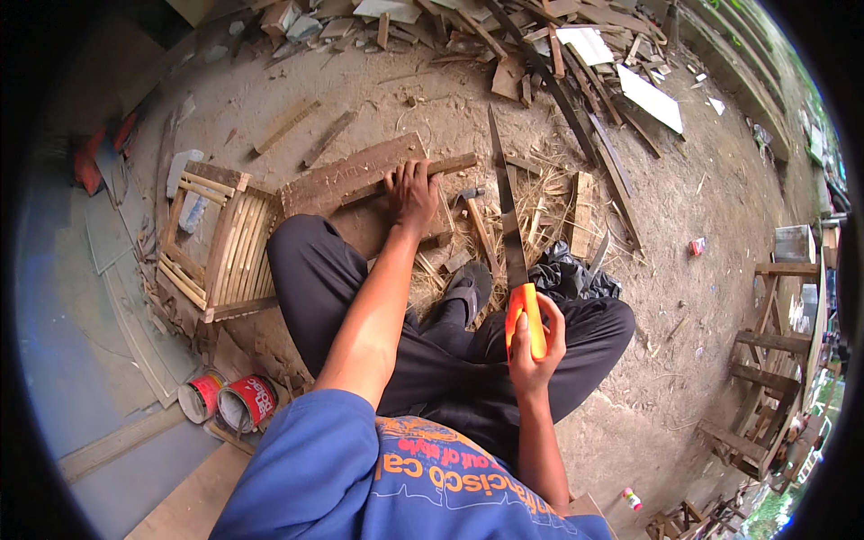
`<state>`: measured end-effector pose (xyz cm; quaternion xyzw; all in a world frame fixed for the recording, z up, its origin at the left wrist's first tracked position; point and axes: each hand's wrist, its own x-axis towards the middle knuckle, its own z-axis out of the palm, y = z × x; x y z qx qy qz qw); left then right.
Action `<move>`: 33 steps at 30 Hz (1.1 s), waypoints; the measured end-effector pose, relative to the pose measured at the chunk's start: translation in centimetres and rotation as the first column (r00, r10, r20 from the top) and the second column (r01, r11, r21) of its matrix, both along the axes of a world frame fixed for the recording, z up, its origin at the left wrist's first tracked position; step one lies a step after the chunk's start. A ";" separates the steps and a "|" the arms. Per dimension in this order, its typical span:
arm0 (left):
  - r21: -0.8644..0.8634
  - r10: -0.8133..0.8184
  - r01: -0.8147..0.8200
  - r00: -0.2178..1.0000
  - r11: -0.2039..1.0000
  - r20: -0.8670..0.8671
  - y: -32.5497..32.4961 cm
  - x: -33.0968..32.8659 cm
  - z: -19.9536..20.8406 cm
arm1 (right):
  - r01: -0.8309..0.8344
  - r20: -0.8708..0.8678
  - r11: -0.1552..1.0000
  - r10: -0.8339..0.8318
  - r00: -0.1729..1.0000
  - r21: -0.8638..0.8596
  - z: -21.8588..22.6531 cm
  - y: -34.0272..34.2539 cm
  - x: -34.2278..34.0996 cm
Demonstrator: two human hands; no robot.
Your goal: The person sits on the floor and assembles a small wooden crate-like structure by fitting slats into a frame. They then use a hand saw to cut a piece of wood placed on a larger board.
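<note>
My right hand (537,342) is closed round the orange and yellow handle of a handsaw (510,225). Its long dark blade points away from me, tip up and clear of the wood. With my left hand (413,193) I grip a narrow wooden strip (454,164), which lies across a wide brown board (315,184) in front of my left knee. A claw hammer (481,229) with a wooden handle lies just right of the board, among shavings. Beside my right knee is a crumpled black plastic bag (567,274).
A slatted wooden frame (236,243) stands left of my knee, with two red cans (247,402) nearer me. Scrap wood (508,76) is heaped at the far side. Two loose wood pieces (328,138) lie beyond the board. A wooden rack (765,378) stands at the right.
</note>
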<state>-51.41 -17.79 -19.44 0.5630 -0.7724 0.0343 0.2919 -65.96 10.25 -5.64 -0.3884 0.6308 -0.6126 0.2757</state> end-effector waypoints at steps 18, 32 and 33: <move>0.104 -0.053 0.057 0.998 0.993 -0.041 3.1 2.1 1.3 | -0.135 -0.101 0.989 0.128 0.987 -0.060 1.5 -0.2 1.8; 0.018 -0.058 0.057 0.998 0.998 0.019 3.1 1.8 0.2 | -0.159 -0.122 0.987 0.159 0.980 0.011 -1.8 -2.1 3.1; 0.004 -0.037 0.036 0.999 0.999 0.023 3.0 1.6 -0.1 | -0.164 -0.113 0.986 0.165 0.980 0.019 -1.9 -2.4 3.1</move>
